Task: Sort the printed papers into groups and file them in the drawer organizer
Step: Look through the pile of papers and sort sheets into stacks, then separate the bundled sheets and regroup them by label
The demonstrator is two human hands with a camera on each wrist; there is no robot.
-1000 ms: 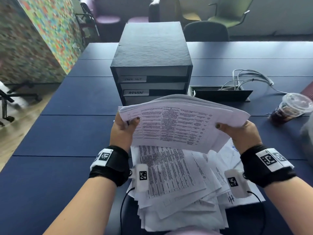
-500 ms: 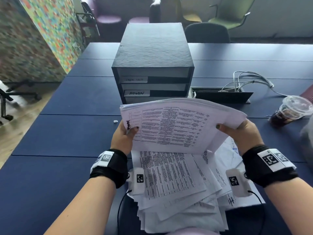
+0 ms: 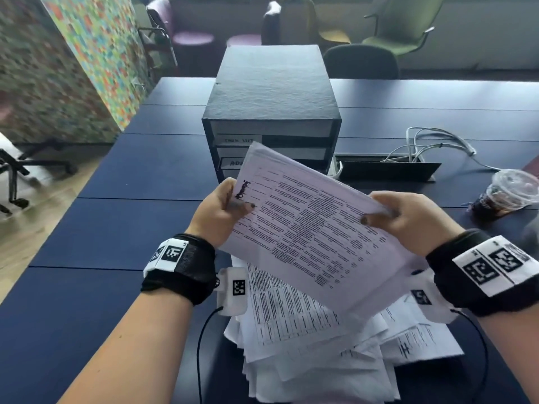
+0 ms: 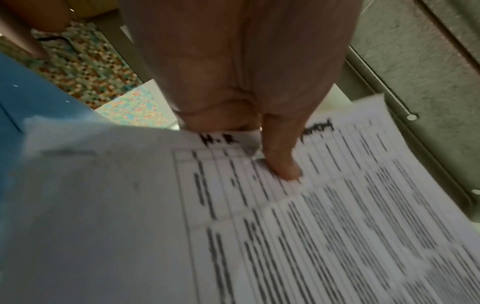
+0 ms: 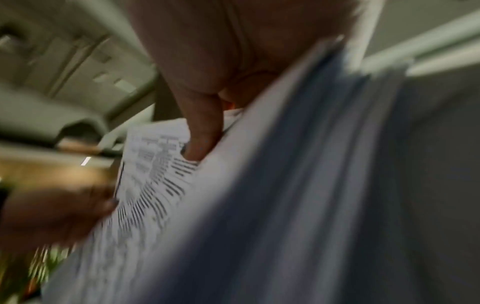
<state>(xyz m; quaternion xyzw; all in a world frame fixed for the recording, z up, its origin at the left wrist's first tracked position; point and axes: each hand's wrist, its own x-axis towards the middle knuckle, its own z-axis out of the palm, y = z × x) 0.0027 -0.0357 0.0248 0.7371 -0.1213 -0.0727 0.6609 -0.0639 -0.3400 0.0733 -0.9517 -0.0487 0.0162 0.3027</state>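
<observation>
I hold a stack of printed papers (image 3: 309, 228) tilted in the air, its far corner raised in front of the drawers. My left hand (image 3: 224, 209) grips its left edge, thumb on the top sheet by a handwritten mark. My right hand (image 3: 405, 220) grips the right edge, thumb on top. The left wrist view shows my left thumb (image 4: 280, 158) pressed on the sheets (image 4: 311, 226); the right wrist view is blurred, with my right thumb (image 5: 202, 139) on the paper (image 5: 155, 185). A loose pile of more papers (image 3: 320, 345) lies under my wrists. The black drawer organizer (image 3: 271, 94) stands just beyond, its labelled drawers partly hidden.
On the dark blue table (image 3: 116, 228) at the right stand a lidded plastic cup with a dark drink (image 3: 507, 191), a black cable box (image 3: 388, 169) and white cables (image 3: 431, 141). Chairs (image 3: 361, 61) stand behind the table. A colourful panel (image 3: 96, 48) is at the left.
The held stack has turned from lying flat across to a tilted, more upright angle, its far corner now rising over the drawer fronts. Both hands keep their grip and have moved up slightly.
</observation>
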